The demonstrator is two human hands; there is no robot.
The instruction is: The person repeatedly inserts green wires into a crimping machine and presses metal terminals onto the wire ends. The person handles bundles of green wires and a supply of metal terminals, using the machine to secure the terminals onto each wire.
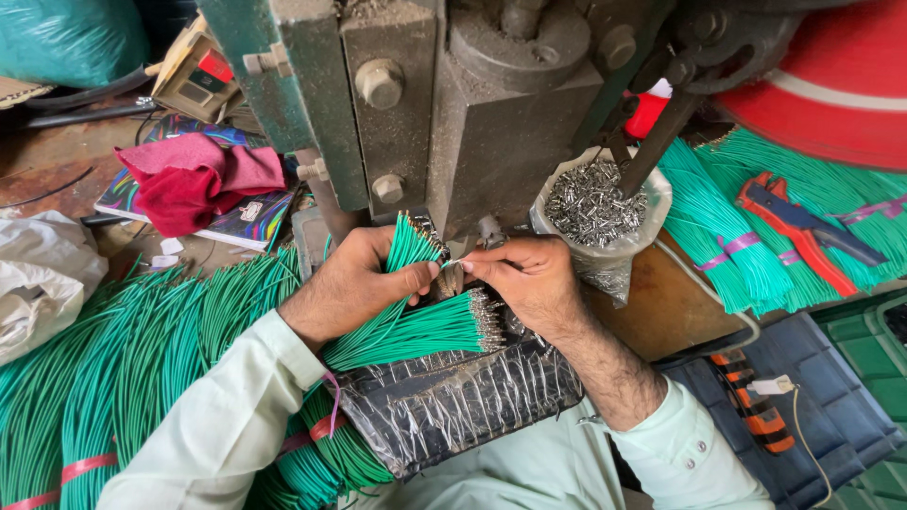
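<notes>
My left hand (354, 279) grips a bunch of green wires (408, 247), their ends pointing up toward the grey press machine (453, 104). Fingertips of my right hand (524, 279) pinch a small metal terminal on one wire end, right beside the left thumb. Below both hands lies a second bundle of green wires with metal terminals (444, 326), resting on a black block wrapped in plastic film (463, 401).
A clear bag of small metal terminals (595, 208) sits right of the press. Large green wire bundles lie at left (123, 368) and at right (756, 227). Red-handled crimping pliers (798, 227) rest on the right bundle. A red cloth (194, 179) lies on a book.
</notes>
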